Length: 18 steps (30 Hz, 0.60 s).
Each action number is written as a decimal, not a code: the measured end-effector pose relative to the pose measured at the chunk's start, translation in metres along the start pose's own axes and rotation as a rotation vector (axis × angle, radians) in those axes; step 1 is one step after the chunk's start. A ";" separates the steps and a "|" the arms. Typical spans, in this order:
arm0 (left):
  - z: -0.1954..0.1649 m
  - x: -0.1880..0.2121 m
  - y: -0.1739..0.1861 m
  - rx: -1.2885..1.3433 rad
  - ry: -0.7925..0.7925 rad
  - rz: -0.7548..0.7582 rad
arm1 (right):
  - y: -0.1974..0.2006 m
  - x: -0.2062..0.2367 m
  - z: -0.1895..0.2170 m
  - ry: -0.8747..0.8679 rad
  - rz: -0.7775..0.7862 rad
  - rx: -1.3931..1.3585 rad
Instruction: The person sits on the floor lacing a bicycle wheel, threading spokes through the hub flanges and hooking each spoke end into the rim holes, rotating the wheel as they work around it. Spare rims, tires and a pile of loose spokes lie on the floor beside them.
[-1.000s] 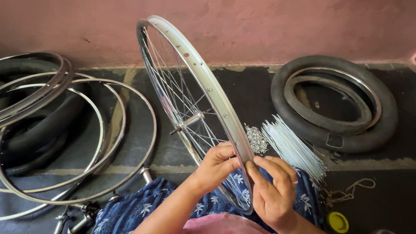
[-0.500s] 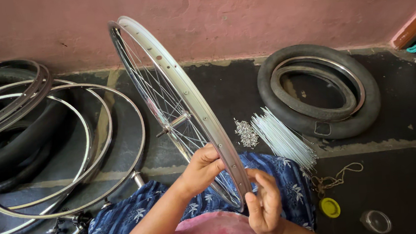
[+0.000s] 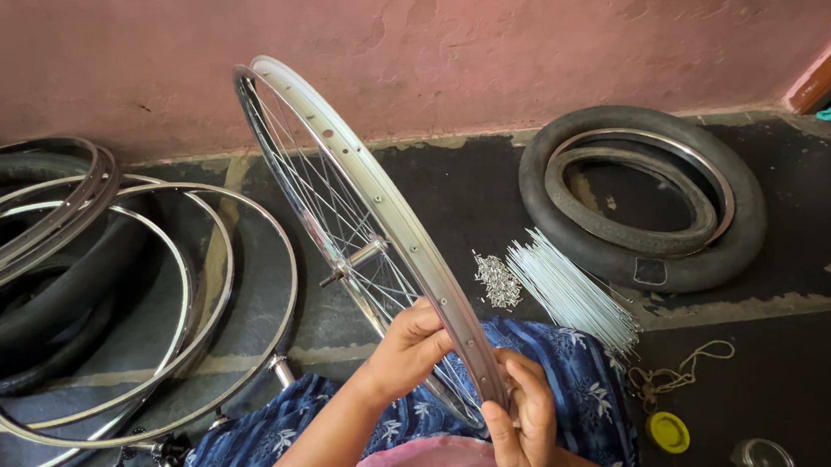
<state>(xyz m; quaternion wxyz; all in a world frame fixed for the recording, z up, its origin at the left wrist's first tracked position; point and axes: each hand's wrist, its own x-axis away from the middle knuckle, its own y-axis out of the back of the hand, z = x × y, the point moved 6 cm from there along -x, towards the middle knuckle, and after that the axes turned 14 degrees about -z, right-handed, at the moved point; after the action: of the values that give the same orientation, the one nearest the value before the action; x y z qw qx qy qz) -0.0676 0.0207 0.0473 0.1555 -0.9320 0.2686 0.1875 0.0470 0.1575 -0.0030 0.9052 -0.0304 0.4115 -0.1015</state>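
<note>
Upright spoked wheel rim [image 3: 372, 197] at centre, left hand [image 3: 408, 349] gripping its near left side, right hand [image 3: 524, 424] clasping its near edge, loose spokes [image 3: 571, 290] on the floor right

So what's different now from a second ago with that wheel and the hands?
The right hand slid down the near edge of the spoked wheel rim and now grips it lower, closer to the lap. The left hand kept its hold on the rim's left side. The wheel stayed upright. The spoke bundle, the tyre and the loose rims on the floor lie as before.
</note>
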 end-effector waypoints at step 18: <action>-0.011 -0.001 -0.003 -0.071 -0.040 0.034 | -0.002 0.003 -0.001 -0.031 0.027 0.013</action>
<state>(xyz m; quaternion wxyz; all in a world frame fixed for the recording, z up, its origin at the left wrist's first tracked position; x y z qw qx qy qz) -0.0639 0.0198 0.0578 0.1244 -0.9283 0.2742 0.2181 0.0476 0.1548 -0.0052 0.9130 -0.0204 0.3970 -0.0917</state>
